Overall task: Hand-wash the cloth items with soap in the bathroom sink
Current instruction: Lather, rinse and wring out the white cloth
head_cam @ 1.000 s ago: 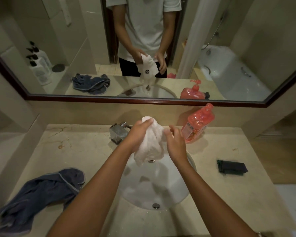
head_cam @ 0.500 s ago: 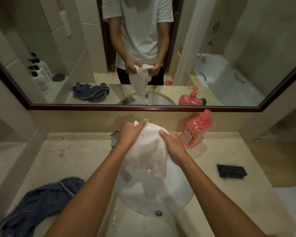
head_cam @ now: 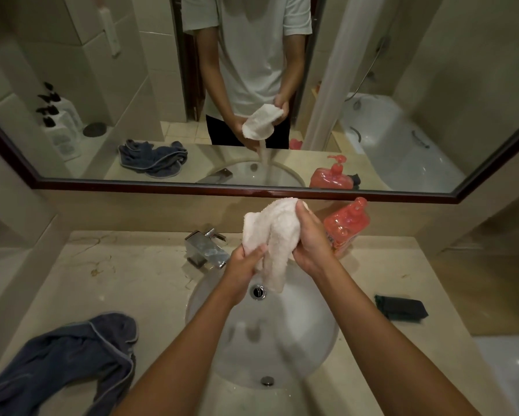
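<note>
Lying crumpled at lower left of the frame on the beige marble counter (head_cam: 150, 283): dark blue towel (head_cam: 63, 358), one edge just beside the sink rim. Sitting at centre left behind the basin: square chrome faucet (head_cam: 205, 249), spout pointing toward the bowl. Gripping the lower left part of the white washcloth (head_cam: 271, 235) at frame centre: left hand (head_cam: 246, 265), fingers curling round the fabric. Being held bunched up above the white round sink (head_cam: 282, 340), cloth tail hanging down toward the bowl, close to the overflow hole (head_cam: 258, 292); touching the porcelain or not, cannot tell. Clutching the right side of the washcloth slightly higher: right hand (head_cam: 310, 238), thumb pressing over the top of the bundle. Showing at the bottom of the basin: drain (head_cam: 267, 380). Standing just right of the right hand at the back of the counter: pink pump soap bottle (head_cam: 347, 226), partly hiding behind the hand. Lying folded at right of the frame, well apart from the sink: dark green cloth (head_cam: 402, 309). Spanning the upper half of the frame: wood-framed mirror (head_cam: 192, 187), reflecting both hands holding the cloth.
</note>
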Demonstrator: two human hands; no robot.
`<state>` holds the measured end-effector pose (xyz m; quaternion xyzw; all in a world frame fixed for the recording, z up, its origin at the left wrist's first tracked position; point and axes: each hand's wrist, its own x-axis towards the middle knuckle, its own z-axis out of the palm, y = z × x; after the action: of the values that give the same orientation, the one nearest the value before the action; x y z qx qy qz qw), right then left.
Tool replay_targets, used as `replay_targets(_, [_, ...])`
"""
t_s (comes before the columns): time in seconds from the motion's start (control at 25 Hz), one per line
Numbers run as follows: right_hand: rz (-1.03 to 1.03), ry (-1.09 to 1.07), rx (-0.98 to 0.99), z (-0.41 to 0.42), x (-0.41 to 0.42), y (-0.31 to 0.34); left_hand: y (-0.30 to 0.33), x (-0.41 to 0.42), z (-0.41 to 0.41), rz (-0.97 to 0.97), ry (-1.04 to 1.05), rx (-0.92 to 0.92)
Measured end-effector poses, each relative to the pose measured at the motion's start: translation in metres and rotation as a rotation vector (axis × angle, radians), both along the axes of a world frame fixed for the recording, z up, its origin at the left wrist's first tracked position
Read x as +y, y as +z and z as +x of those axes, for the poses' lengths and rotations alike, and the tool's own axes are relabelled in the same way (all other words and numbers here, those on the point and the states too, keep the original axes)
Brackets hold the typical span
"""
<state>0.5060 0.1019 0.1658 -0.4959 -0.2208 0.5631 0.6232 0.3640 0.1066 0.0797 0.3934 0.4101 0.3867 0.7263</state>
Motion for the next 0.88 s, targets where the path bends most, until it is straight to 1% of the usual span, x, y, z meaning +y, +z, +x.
replay_targets(0.12, [-0.083,-0.143,-0.164,0.010,0.003,-0.015,0.015,0.002,0.017,-0.137,0.306,-0.125])
replay_targets(0.16, [-0.099,-0.165,-0.221,0.013,0.002,-0.022,0.017,0.008,0.019,-0.180,0.367,-0.144])
replay_targets(0.2, [-0.106,-0.166,-0.268,0.014,0.000,-0.030,0.017,0.015,0.020,-0.222,0.397,-0.163])
replay_targets(0.28, [-0.104,-0.139,-0.374,0.009,-0.006,-0.040,0.023,0.024,0.027,-0.337,0.367,-0.170])
replay_targets(0.32, [-0.092,-0.120,-0.428,0.003,-0.008,-0.045,0.023,0.026,0.032,-0.366,0.359,-0.103])
replay_targets(0.36, [-0.071,-0.110,-0.471,-0.004,-0.009,-0.049,0.023,0.026,0.040,-0.347,0.355,-0.015])
replay_targets(0.44, [-0.047,-0.135,-0.571,-0.016,-0.009,-0.055,0.024,0.022,0.056,-0.239,0.374,0.148])
replay_targets(0.48, [-0.067,-0.174,-0.651,-0.018,-0.006,-0.058,0.023,0.020,0.063,-0.198,0.371,0.189])
replay_targets(0.56, [-0.170,-0.256,-0.787,-0.015,0.004,-0.059,0.022,0.015,0.071,-0.158,0.359,0.217])
replay_targets(0.64, [-0.281,-0.281,-0.816,-0.004,0.017,-0.059,0.019,0.011,0.075,-0.095,0.355,0.260])
replay_targets(0.72, [-0.357,-0.247,-0.790,0.007,0.025,-0.067,0.019,0.007,0.079,-0.020,0.315,0.348])
replay_targets(0.8, [-0.392,-0.236,-0.680,0.015,0.027,-0.076,0.020,0.006,0.080,0.049,0.261,0.403])
replay_targets(0.88, [-0.370,-0.236,-0.509,0.020,0.021,-0.078,0.021,0.012,0.076,0.044,0.350,0.409])
